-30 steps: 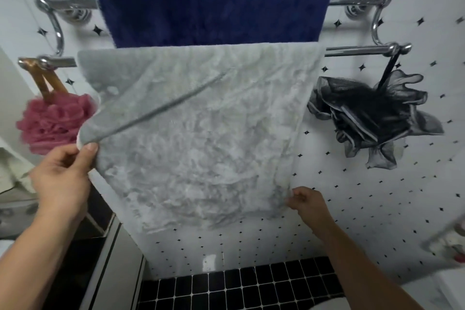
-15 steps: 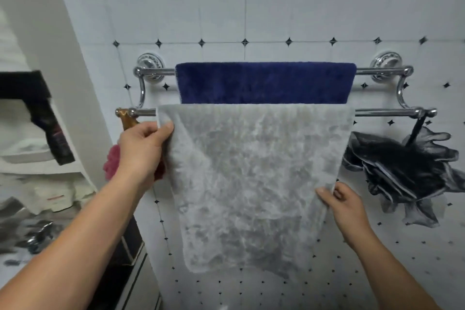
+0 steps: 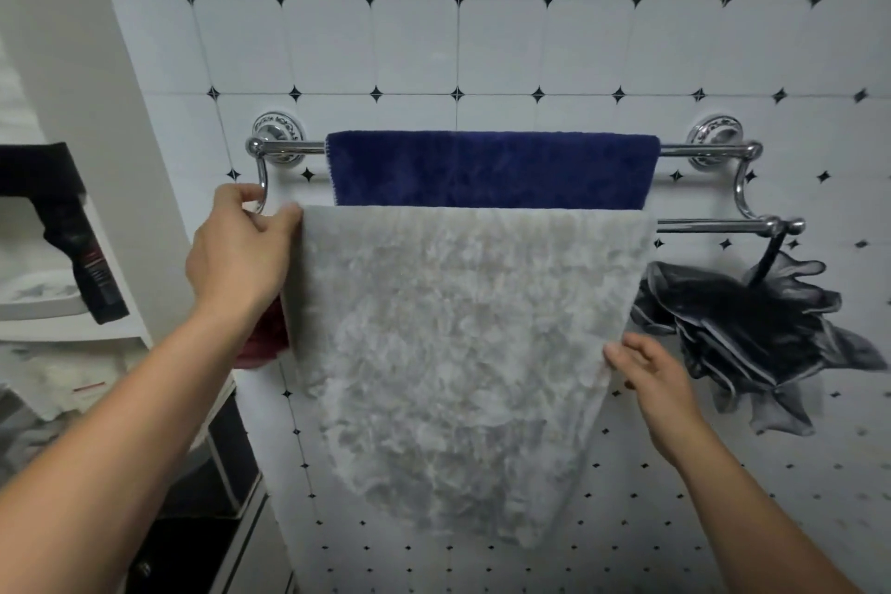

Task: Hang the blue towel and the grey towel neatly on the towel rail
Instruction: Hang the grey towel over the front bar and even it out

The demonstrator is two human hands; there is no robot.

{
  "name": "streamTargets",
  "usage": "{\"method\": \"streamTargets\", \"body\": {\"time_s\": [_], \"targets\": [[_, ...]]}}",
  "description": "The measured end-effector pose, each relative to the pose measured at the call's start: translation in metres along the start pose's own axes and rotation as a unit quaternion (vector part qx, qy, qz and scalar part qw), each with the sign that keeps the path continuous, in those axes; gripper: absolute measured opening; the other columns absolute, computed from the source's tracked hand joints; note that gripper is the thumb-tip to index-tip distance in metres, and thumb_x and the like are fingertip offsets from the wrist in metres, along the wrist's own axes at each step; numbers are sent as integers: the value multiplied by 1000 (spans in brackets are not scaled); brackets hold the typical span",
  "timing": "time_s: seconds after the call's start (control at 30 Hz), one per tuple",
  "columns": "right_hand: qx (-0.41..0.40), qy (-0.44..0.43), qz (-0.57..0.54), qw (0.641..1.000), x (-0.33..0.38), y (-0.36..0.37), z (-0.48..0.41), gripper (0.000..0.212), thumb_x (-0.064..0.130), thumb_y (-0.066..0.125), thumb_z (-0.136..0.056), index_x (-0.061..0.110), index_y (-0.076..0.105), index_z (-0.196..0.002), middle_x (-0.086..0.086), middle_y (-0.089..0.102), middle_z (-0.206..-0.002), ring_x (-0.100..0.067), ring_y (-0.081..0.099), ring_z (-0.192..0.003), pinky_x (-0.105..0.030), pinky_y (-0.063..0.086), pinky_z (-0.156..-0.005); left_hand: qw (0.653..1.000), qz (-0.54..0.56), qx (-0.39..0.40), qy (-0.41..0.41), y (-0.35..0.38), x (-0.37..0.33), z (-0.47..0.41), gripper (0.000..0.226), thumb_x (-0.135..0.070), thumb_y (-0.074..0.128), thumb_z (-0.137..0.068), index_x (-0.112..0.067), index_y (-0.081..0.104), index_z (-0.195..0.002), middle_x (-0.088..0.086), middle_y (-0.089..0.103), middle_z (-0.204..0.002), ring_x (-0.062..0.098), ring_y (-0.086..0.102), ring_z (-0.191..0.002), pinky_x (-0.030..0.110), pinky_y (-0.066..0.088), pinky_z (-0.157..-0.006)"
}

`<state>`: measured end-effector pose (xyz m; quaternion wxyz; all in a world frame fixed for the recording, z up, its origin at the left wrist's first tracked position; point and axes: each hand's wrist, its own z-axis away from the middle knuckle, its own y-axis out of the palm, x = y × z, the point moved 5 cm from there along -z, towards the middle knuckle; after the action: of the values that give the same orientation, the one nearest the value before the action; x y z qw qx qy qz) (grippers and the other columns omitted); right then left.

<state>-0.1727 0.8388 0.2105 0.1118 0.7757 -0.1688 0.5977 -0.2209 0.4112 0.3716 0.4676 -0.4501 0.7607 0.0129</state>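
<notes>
The towel rail [image 3: 699, 151] is a chrome double rail fixed to the tiled wall, with a back bar and a lower front bar. The blue towel [image 3: 492, 169] hangs over the back bar, spread flat along most of its length, its top edge level.

The grey towel [image 3: 463, 352] hangs over the front bar, just below and in front of the blue one, covering the blue towel's lower edge. Its top edge runs straight along the bar and the cloth falls well below the rail, narrowing to a rounded lower end.

The left hand [image 3: 241, 251] is at the rail's left end, beside the curved bracket. Its thumb and curled fingers pinch the top left corner of the grey towel, right where the cloth meets the front bar, so the whole towel lies to the right of and below this grip.

The right hand [image 3: 646, 371] is below the rail's right half, at the grey towel's right edge about halfway down. Its fingers are nearly straight and relaxed, with the tips touching the edge; the cloth lies to their left.

A black bath sponge [image 3: 752, 333] hangs from the right end of the front bar. A dark red one [image 3: 263, 342] shows below the left end, partly hidden behind the left wrist.
</notes>
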Motion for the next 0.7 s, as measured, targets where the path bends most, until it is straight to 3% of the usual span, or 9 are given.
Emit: {"method": "streamTargets", "body": {"time_s": [0.03,0.07,0.13,0.2,0.3,0.43,0.53,0.63,0.7], "targets": [[-7,-12,8,1000,9,1,-5,15,21,65,-91,12,65,-102,7,69,-90,3,65,-75,-15,47,-68,999,-14,14,34,3,-3,3,41,-46,57,-87,-28,54,-123,-6,65,-92,30,60,-105,44,46,-91],[-8,-27,15,999,17,1,-11,13,23,64,-91,10,64,-94,10,69,-81,3,64,-68,-16,46,-66,997,-33,22,70,5,-6,5,37,-43,58,-88,-30,57,-122,-3,68,-96,31,60,-105,47,47,-92],[-25,-46,20,998,29,-1,-22,29,25,64,-92,3,56,-74,15,57,-58,-6,54,-54,-21,43,-61,991,-71,19,115,5,-9,1,26,-37,58,-90,-30,68,-113,3,74,-103,34,62,-105,49,47,-93],[-45,-57,8,997,38,-6,-26,41,33,68,-88,-2,54,-74,13,49,-52,-12,47,-56,-28,41,-61,989,-83,3,124,0,-9,-8,22,-36,59,-90,-27,74,-104,9,75,-103,38,62,-105,50,47,-93],[-51,-57,-23,997,36,-11,-26,41,46,68,-79,5,61,-78,10,59,-58,-10,55,-60,-25,47,-62,983,-135,-14,121,-2,-8,-16,26,-36,53,-94,-23,74,-104,16,65,-108,41,52,-109,49,40,-93],[-6,-28,-20,999,21,-7,-22,15,24,65,-91,11,67,-96,5,75,-80,-11,71,-76,-23,53,-68,989,-59,-43,131,-1,0,16,25,-33,49,-96,-19,65,-110,15,53,-111,35,50,-105,46,38,-93],[31,10,2,999,-3,-3,-15,10,12,67,-89,13,69,-99,10,76,-82,-5,72,-76,-16,54,-62,994,18,7,106,22,29,63,19,-27,59,-93,-14,55,-106,9,50,-105,24,54,-88,43,46,-81],[30,35,28,999,-19,-4,-11,6,9,66,-90,4,66,-87,12,70,-63,0,66,-59,-15,53,-56,996,31,78,35,52,67,92,46,-28,71,-85,-11,47,-121,6,47,-112,23,55,-92,43,51,-81],[30,35,37,998,-19,-5,-13,17,8,65,-90,10,59,-74,14,65,-56,4,60,-52,-15,49,-55,991,22,130,-16,67,82,98,59,-30,74,-84,-10,43,-130,3,48,-117,19,53,-94,36,48,-81]]}}
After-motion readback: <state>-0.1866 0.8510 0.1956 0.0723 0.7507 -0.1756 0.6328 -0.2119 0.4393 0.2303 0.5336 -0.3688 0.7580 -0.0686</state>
